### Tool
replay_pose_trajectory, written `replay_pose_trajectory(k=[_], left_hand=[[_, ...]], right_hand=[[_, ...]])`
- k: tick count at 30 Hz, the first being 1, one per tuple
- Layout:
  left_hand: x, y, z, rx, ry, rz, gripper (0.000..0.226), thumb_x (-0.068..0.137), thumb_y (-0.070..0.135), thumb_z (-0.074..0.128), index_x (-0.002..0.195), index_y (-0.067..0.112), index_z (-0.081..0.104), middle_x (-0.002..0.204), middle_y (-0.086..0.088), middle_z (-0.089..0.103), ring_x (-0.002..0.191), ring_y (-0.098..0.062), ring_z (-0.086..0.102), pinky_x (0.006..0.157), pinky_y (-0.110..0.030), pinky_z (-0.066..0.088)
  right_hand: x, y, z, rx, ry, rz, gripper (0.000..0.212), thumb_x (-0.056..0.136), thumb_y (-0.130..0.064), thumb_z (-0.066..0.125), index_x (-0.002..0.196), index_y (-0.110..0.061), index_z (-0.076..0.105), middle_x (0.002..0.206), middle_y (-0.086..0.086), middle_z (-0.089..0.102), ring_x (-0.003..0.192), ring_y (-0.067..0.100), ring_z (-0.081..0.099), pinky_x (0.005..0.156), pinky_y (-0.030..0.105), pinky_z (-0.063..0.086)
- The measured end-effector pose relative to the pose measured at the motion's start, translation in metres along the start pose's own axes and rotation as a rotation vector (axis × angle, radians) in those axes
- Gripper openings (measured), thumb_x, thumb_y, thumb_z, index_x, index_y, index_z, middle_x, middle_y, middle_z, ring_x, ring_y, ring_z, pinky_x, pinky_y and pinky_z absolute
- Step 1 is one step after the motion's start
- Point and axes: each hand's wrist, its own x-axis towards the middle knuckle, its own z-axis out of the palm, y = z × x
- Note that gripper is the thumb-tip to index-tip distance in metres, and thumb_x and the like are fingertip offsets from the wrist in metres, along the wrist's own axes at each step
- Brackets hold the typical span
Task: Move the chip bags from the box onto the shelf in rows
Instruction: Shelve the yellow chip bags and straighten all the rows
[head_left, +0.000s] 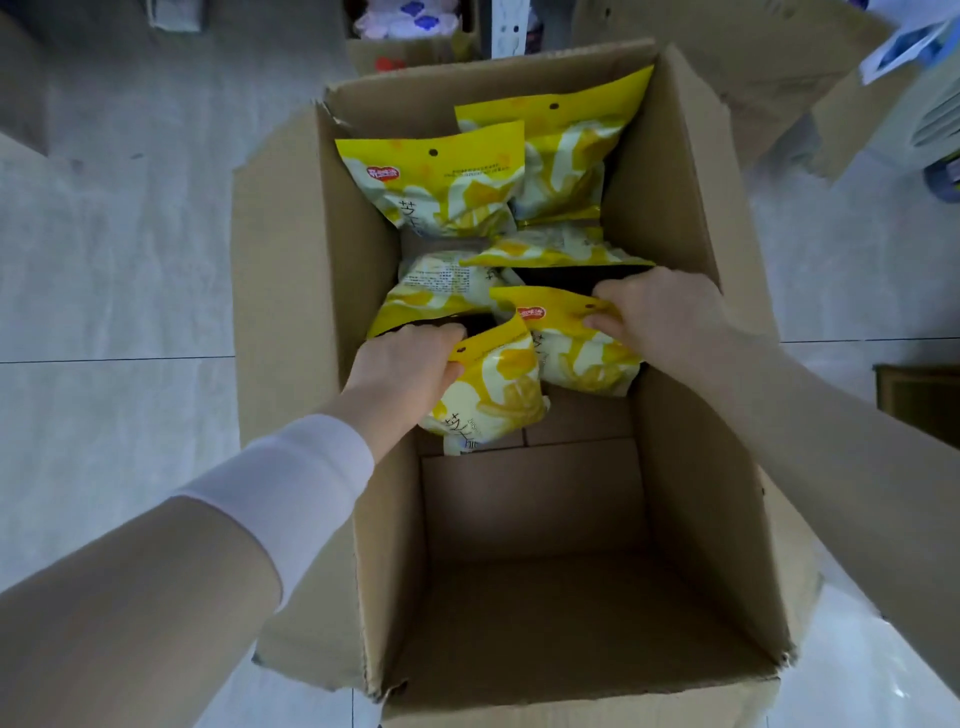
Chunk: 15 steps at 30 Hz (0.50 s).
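Box (291, 291) near wall cut off at bottom edge; lower bags (441, 291) half buried, print unreadable; top-edge carton (410, 52) contents blurred, can't ID.

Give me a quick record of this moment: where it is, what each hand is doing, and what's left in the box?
setting: open cardboard box on a pale tiled floor
left hand: gripping the top edge of a yellow chip bag
right hand: gripping another yellow chip bag
left in box: several more yellow bags at the far end
near end of box: no bags
shelf: not in view
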Motion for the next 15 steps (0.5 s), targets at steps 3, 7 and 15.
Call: replay_pose_trajectory(k=[3,7,15], left_hand=[[0.004,0.001,0.005,-0.164,-0.038,-0.022,0.043,0.091,0.04,0.054,0.13,0.024,0.047,0.12,-0.004,0.06,0.11,-0.026,0.055,0.08,-0.035,0.044],[0.002,0.01,0.005,-0.259,-0.047,-0.021,0.048,0.088,0.045,0.056,0.131,0.024,0.05,0.121,-0.002,0.059,0.114,-0.023,0.053,0.082,-0.033,0.043],[-0.049,0.006,-0.031,-0.423,-0.207,-0.001,0.023,0.08,0.044,0.066,0.072,0.024,0.058,0.071,0.009,0.053,0.084,-0.019,0.059,0.068,-0.031,0.044]], right_hand=[[-0.001,-0.001,0.0,-0.011,0.041,0.019,0.042,0.089,-0.054,0.044,0.117,-0.025,0.054,0.105,0.007,0.062,0.099,0.029,0.059,0.061,0.031,0.035],[-0.004,-0.005,0.0,0.035,0.017,0.017,0.038,0.091,-0.053,0.042,0.106,-0.022,0.059,0.096,0.007,0.061,0.096,0.028,0.059,0.061,0.03,0.035],[-0.039,-0.003,-0.033,0.144,-0.001,-0.001,0.037,0.089,-0.053,0.042,0.087,-0.017,0.049,0.09,0.006,0.06,0.096,0.028,0.058,0.063,0.03,0.035]])
